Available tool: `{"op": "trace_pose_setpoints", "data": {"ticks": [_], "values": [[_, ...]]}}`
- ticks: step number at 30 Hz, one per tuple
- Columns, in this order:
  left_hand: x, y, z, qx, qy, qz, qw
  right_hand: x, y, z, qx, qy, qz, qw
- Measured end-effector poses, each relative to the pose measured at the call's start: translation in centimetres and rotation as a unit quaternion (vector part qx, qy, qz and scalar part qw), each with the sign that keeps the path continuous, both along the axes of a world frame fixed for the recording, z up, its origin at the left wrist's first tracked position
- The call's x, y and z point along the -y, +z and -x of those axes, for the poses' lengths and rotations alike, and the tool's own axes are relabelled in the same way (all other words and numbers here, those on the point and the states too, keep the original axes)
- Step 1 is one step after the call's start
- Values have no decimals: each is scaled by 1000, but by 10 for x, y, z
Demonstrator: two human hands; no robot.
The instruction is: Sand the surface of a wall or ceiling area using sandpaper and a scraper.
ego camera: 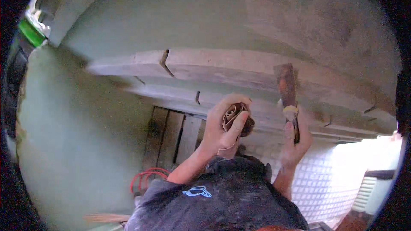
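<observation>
My left hand (226,125) grips a rolled-up brown sheet (237,118) that looks like sandpaper, its spiral end facing the camera. A strip of similar material shows under the wrist. To its right, my right hand (297,141) is closed round the dark handle of a scraper (286,83) with a yellow collar. The scraper's wide, rust-coloured blade points up the picture and is blurred. It overlaps a long pale beam (205,61) in view; whether blade and beam touch, I cannot tell.
A second pale beam (173,94) runs alongside, with dark notches. A pale green wall surface (74,141) lies left. Dark wooden boards (167,131), looped red tubing or cable (149,175) and broom-like bristles (106,218) appear lower left. A bright gridded surface (314,179) stands lower right.
</observation>
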State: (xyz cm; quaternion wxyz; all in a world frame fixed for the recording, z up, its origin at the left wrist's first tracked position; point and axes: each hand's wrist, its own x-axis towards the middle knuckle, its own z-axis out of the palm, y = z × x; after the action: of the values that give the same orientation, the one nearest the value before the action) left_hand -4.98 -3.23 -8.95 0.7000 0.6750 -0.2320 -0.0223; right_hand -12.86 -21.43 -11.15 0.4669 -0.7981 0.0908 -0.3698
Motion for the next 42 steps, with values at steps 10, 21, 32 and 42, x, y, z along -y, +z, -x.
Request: {"op": "trace_pose_setpoints", "data": {"ticks": [10,21,32,42], "values": [[38,40,-14,303,93,-130,940,-10,35,-22,1,20,3,1000],[53,53,-20,292,107,-215,926,-8,46,-35,30,1,111,993],[61,38,-22,339,194,-215,895,-5,49,-49,18,16,138,990],[70,40,-26,366,223,-168,888,-6,63,-50,68,15,178,982]]}}
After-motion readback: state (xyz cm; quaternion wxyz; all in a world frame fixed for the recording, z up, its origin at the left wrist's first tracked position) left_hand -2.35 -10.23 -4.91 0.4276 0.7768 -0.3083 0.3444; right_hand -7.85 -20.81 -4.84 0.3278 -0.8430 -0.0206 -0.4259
